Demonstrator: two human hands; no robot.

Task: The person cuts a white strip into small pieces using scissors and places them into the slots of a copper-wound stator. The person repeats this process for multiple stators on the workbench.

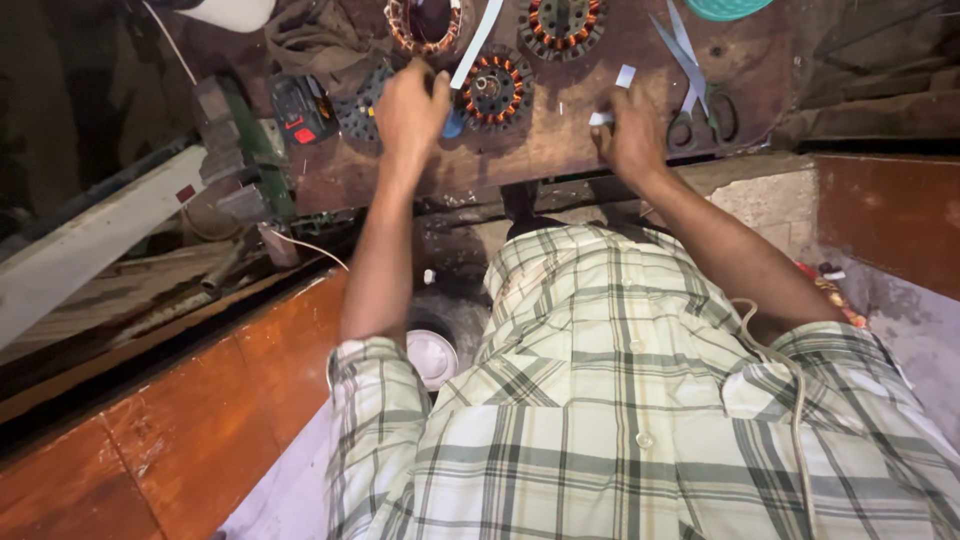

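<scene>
The left hand (408,108) rested on the counter (560,150), fingers closed on a long white strip (476,45) beside a copper-wound stator (493,90). The right hand (630,135) pinched small white strip pieces (612,98) near the scissors (695,85).

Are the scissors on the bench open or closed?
Open. The scissors lie flat on the wooden bench, their two blades spread apart in a V, right of the right hand.
</scene>
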